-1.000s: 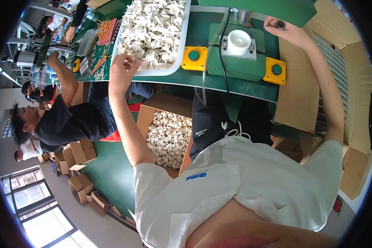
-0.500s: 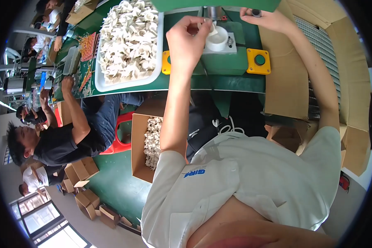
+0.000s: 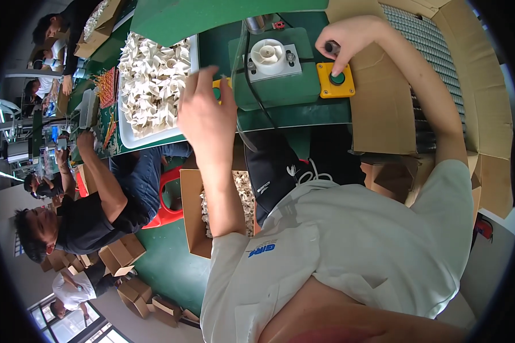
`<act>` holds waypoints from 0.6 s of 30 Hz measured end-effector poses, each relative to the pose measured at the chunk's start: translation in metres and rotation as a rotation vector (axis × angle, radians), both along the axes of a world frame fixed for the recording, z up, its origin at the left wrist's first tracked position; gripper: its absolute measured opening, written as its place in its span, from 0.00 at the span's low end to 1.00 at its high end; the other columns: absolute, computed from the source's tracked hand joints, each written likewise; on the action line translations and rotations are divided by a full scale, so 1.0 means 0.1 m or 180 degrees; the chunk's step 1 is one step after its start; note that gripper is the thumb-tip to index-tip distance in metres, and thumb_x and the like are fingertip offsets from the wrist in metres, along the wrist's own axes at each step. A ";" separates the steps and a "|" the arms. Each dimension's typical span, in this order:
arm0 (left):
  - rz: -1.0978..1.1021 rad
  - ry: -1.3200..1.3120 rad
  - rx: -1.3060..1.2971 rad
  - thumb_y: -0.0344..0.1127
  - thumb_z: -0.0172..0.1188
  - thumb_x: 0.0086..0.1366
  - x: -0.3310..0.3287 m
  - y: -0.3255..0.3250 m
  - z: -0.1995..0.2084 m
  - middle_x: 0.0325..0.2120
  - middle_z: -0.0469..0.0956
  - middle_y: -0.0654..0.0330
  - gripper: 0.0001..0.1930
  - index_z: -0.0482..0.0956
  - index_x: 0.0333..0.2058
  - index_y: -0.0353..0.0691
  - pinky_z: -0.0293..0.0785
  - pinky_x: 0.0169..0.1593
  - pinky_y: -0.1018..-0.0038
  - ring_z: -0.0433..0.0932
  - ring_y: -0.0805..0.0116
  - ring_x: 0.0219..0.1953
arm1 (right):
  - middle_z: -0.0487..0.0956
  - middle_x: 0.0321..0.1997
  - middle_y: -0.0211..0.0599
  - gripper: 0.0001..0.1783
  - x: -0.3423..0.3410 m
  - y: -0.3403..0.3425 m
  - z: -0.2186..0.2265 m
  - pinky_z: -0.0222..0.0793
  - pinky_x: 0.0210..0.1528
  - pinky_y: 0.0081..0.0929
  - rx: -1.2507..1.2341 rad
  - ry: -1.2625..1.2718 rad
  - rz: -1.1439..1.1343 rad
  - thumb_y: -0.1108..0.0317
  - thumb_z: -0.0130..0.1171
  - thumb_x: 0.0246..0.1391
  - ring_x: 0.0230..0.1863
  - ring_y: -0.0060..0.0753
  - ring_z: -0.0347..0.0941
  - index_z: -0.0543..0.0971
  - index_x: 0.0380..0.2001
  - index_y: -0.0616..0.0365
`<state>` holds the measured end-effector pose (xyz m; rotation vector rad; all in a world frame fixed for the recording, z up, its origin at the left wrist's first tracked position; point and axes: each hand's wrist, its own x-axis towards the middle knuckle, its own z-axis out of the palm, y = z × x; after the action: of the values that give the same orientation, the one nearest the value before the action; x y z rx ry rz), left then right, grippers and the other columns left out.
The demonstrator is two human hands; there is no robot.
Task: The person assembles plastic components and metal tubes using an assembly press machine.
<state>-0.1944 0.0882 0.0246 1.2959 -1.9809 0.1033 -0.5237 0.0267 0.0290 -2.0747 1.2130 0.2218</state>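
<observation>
My left hand point(image 3: 207, 117) is beside the white tray point(image 3: 193, 60), its fingers apart and nothing visible in them. Its thumb and fingertips reach the left yellow button box point(image 3: 218, 86); whether they touch its button is hidden. A short dark cylinder point(image 3: 332, 47) is held in the curled fingers of my right hand point(image 3: 355, 40). The thumb of that hand rests on the green button point(image 3: 337, 79) of the right yellow box point(image 3: 328, 89). Between my hands, a white vaned plastic part point(image 3: 268, 52) sits in a round white holder on a metal plate point(image 3: 292, 68).
Small white parts point(image 3: 154, 86) heap the tray. A metal press head point(image 3: 257, 24) stands behind the holder, and a green panel point(image 3: 212, 20) overhangs it. At right, a large carton point(image 3: 486, 86) holds rows of grey cylinders point(image 3: 426, 51). A co-worker point(image 3: 91, 211) sits at left.
My left hand has left the holder and moved left and down to the left button box. My right thumb has come down onto the right button. The vaned part now shows in the holder.
</observation>
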 end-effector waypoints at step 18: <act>0.0544 -0.1723 0.1459 0.39 0.56 0.59 0.00 0.06 0.11 0.21 0.80 0.51 0.11 0.78 0.33 0.38 0.73 0.27 0.57 0.79 0.45 0.24 | 0.74 0.23 0.32 0.23 0.06 0.05 -0.10 0.60 0.25 0.28 0.0173 0.0251 0.0015 0.57 0.77 0.37 0.20 0.30 0.64 0.75 0.28 0.60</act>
<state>-0.1944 0.0940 0.0354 1.8860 -2.4356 0.0918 -0.5176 0.0316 0.0192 -2.0389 1.2353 0.3382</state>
